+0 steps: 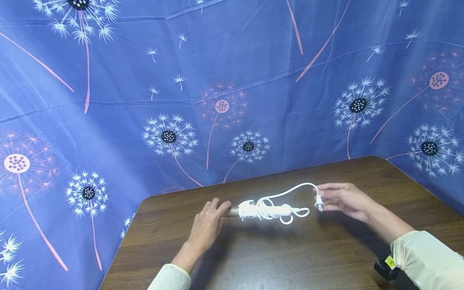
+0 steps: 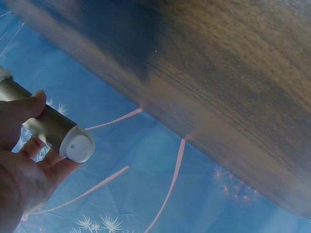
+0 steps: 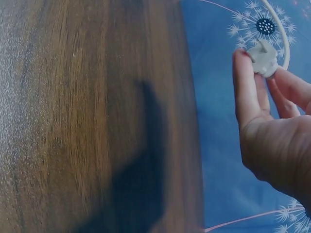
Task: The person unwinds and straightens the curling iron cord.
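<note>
A white curling iron (image 1: 247, 210) with a brownish metallic barrel (image 2: 53, 125) is held level over the table. My left hand (image 1: 207, 227) grips the barrel, thumb on one side and fingers on the other; the white end cap (image 2: 79, 144) sticks out past the fingers in the left wrist view. Loops of white cord (image 1: 266, 208) are wound round the handle, and a loose length arcs over to the right. At its end is the white plug (image 1: 319, 200), pinched between the thumb and fingers of my right hand (image 1: 349, 201). The plug's prongs point down in the head view.
The brown wooden table (image 1: 282, 257) has rounded far corners. Behind and beside it hangs a blue cloth (image 1: 253, 92) with a dandelion print. A small black device (image 1: 385, 269) with a yellow label sits at the right sleeve (image 1: 427, 253).
</note>
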`<state>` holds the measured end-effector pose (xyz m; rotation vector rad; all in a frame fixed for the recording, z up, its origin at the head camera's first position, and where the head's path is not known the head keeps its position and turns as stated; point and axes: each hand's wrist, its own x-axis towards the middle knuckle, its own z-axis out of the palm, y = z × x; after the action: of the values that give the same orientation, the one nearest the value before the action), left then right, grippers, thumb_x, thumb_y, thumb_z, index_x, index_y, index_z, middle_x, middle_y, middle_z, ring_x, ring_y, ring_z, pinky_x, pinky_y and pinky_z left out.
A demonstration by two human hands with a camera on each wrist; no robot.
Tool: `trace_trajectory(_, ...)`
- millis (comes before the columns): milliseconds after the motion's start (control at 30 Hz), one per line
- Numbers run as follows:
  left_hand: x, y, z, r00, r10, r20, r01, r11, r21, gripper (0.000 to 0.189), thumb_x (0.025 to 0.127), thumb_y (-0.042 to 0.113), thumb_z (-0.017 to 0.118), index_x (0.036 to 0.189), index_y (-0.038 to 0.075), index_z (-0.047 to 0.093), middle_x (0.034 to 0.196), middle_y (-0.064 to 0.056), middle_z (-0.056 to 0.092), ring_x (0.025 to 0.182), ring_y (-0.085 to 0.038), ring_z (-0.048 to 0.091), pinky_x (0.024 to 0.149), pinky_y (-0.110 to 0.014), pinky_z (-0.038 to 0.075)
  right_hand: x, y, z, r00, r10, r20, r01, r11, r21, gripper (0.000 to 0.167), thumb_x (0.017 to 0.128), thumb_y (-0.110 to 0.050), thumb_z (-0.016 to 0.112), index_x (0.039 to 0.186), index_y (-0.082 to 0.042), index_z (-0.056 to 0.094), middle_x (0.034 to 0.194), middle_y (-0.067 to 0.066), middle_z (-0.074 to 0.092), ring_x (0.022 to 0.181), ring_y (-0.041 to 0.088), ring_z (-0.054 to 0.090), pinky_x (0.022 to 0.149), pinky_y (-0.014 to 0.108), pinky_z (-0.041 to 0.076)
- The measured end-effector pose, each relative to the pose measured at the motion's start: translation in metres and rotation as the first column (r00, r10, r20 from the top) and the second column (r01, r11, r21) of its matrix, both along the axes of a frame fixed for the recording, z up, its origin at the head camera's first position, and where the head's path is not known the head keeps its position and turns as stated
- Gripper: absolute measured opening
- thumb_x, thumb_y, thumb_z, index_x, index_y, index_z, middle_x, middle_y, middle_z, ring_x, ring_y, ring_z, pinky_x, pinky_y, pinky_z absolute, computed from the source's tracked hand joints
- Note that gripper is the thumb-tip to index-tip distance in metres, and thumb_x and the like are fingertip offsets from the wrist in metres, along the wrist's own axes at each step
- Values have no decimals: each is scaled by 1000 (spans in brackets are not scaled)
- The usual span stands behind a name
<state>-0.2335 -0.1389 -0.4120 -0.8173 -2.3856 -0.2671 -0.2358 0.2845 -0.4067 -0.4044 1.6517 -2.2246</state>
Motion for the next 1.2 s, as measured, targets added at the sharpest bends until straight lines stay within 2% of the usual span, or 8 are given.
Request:
trace_trajectory(167, 0, -3, -1, 998, 60, 17, -60, 998, -26, 53, 68, 4, 82, 112, 23, 60, 96, -3, 57, 80, -25, 60, 46, -37, 48, -2, 4, 2, 997, 64, -40, -68, 993, -97, 34, 98, 7, 41, 111, -8, 69, 105, 10, 71, 97, 28, 68, 85, 40, 53)
trace_trajectory(267, 0, -6, -1, 995, 92, 46, -92, 996, -11, 53, 69, 3, 81, 112, 23, 59, 97, -3, 57, 81, -25, 60, 47, -37, 47, -1, 7, 5, 994, 99, -49, -105, 985, -134, 36, 98, 8, 39, 113, -6, 68, 106, 11, 70, 99, 29, 68, 88, 42, 52)
trace_trajectory(633, -2, -13, 1, 973, 187, 133, -202, 974, 104, 51, 71, 0, 80, 113, 21, 60, 96, -4, 59, 80, -26, 61, 46, -36, 45, 7, 24, 4, 988, 143, -51, -149, 978, -147, 38, 99, 8, 34, 118, -3, 65, 111, 13, 68, 103, 28, 66, 91, 44, 49)
trace_trajectory(833, -3, -18, 0, 963, 220, 154, -246, 954, 172, 50, 70, 0, 81, 112, 20, 61, 94, -3, 59, 80, -26, 62, 48, -38, 46, 8, 34, -3, 994, 104, -27, -106, 991, -81, 35, 99, 6, 37, 117, -5, 66, 111, 10, 68, 100, 29, 67, 90, 42, 50)
trace_trajectory(1000, -4, -20, 1, 961, 231, 152, -260, 943, 209, 51, 69, -1, 81, 112, 19, 62, 94, -4, 60, 79, -27, 62, 50, -40, 48, 9, 44, -11, 997, 71, 15, -70, 997, -17, 36, 99, 5, 38, 113, -9, 68, 109, 5, 70, 97, 28, 68, 86, 39, 53)
trace_trajectory(1200, -5, -19, 3, 964, 228, 134, -254, 940, 227, 51, 69, -2, 81, 112, 19, 62, 94, -4, 59, 79, -27, 61, 50, -41, 48, 9, 51, -16, 996, -16, 87, 2, 986, 165, 29, 97, -2, 47, 104, -19, 70, 100, 0, 71, 90, 21, 69, 80, 37, 56)
